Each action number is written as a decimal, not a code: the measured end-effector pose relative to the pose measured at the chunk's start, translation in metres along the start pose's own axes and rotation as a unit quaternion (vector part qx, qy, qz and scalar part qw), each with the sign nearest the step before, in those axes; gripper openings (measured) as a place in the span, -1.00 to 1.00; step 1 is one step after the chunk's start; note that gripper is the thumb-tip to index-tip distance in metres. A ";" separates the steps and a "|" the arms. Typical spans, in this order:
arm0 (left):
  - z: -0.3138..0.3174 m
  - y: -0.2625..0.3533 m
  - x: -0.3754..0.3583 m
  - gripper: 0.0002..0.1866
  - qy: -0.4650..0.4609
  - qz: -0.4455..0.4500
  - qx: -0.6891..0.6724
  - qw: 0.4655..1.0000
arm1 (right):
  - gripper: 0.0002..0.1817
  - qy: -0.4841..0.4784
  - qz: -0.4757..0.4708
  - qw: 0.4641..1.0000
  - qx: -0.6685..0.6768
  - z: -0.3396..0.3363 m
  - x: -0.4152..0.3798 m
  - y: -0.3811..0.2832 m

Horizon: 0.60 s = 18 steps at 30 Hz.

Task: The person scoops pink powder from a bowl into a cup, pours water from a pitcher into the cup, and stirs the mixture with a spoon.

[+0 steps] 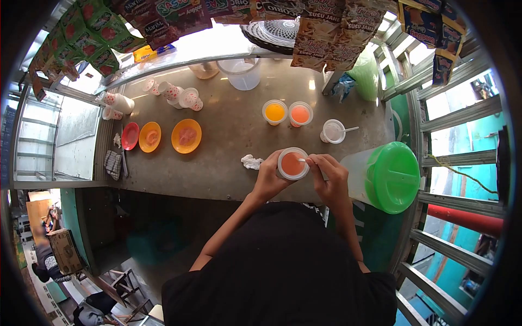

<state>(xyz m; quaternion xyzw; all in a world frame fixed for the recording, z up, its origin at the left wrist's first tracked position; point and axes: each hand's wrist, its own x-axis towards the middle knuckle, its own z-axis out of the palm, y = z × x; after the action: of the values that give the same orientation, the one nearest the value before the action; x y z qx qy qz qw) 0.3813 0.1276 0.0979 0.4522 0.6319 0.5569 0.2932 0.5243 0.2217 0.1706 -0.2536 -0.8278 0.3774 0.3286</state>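
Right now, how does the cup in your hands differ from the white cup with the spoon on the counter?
The held cup is filled with orange drink and gripped by the left hand, with the right hand at its rim; the white cup stands alone, looks pale, and has a spoon propped in it. Both are round, open-topped cups.

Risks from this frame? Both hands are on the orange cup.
1. The orange cup is open and looks full; the left hand holds it above the counter while the right hand works a white stick in it. Drink may slop over.
2. The green-lidded jug sits beside the right hand; an elbow swing might knock it.
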 end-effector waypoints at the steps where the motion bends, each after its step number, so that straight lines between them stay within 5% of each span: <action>1: 0.000 0.001 0.001 -0.48 -0.001 -0.002 -0.003 1.000 | -0.88 -0.007 0.010 1.000 -0.007 -0.001 -0.001 0.000; 18: 0.004 -0.005 0.006 -0.46 -0.024 0.001 -0.006 1.000 | -0.89 -0.006 0.018 1.000 -0.018 -0.005 0.000 -0.002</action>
<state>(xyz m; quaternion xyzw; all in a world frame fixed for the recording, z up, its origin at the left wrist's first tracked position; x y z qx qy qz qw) 0.3812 0.1345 0.0933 0.4644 0.6207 0.5503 0.3101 0.5280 0.2228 0.1747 -0.2718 -0.8319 0.3697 0.3121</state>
